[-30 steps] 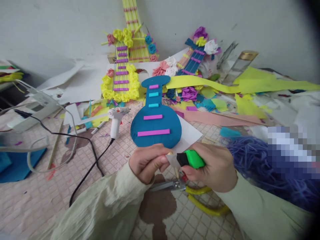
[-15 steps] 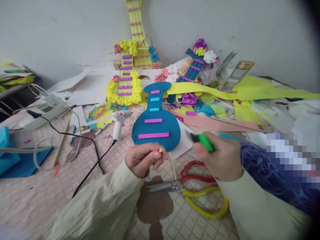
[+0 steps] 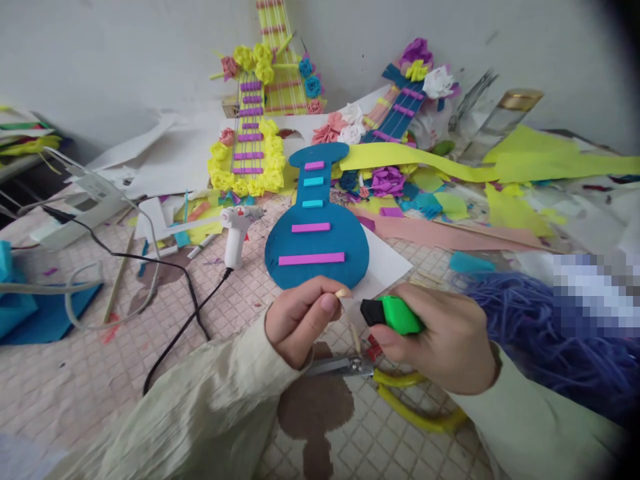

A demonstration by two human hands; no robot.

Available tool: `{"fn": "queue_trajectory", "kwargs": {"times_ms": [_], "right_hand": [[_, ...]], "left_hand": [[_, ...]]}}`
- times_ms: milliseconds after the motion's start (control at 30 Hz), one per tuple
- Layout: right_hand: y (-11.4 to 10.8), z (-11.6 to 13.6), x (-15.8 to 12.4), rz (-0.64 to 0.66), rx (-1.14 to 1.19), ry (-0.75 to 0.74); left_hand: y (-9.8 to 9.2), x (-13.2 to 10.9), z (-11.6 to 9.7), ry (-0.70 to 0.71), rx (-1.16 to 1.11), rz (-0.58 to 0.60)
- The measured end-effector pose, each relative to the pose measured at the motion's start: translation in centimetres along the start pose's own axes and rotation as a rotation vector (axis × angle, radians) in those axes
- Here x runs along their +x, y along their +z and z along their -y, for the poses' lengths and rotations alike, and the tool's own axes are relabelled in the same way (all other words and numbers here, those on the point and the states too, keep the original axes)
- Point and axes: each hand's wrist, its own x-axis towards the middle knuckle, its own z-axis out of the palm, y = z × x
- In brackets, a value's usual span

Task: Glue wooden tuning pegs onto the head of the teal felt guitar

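My left hand [image 3: 303, 323] is closed in a pinch on a thin wooden stick [image 3: 343, 293], whose pale end pokes out past the thumb. Beside it, my right hand [image 3: 445, 337] wraps round a chunky green tool [image 3: 400, 315] with an angular black end; its exact kind is unclear. That black end points at the stick, with a small gap between them. Below both hands lie scissors [image 3: 417, 410] with yellow and red handles, partly covered. Beyond my left hand rests a blue guitar-shaped cutout [image 3: 320, 243] with pink and light-blue strips across it.
A white glue gun [image 3: 235, 233] stands left of the cutout, its black cord [image 3: 175, 353] running forward. Decorated paper guitars [image 3: 250, 147] lean at the back. Blue yarn [image 3: 520, 327] lies to the right. Yellow crepe paper [image 3: 425, 160] and a gold-capped jar [image 3: 513, 113] are behind.
My right hand has come down and left, bringing the green tool's black end nearer the stick. My left hand has shifted slightly right, still pinching the stick. The view has tilted slightly.
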Motion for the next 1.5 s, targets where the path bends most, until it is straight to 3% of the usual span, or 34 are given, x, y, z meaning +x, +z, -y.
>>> {"fn": "queue_trajectory", "kwargs": {"times_ms": [333, 600, 1000, 1267, 1500], "right_hand": [[0.0, 0.2, 0.0, -0.001, -0.025, 0.000], [-0.1, 0.3, -0.1, 0.013, -0.007, 0.014], [-0.2, 0.5, -0.1, 0.006, -0.026, 0.007], [-0.3, 0.5, -0.1, 0.030, -0.013, 0.027], [-0.2, 0.7, -0.2, 0.015, -0.019, 0.031]], "left_hand": [[0.2, -0.2, 0.1, 0.126, 0.142, 0.003], [0.1, -0.2, 0.5, 0.193, 0.100, 0.053], [-0.9, 0.9, -0.2, 0.458, 0.477, 0.115], [-1.0, 0.4, -0.1, 0.461, 0.589, 0.103], [-0.8, 0.6, 0.0, 0.484, 0.525, 0.089]]}}
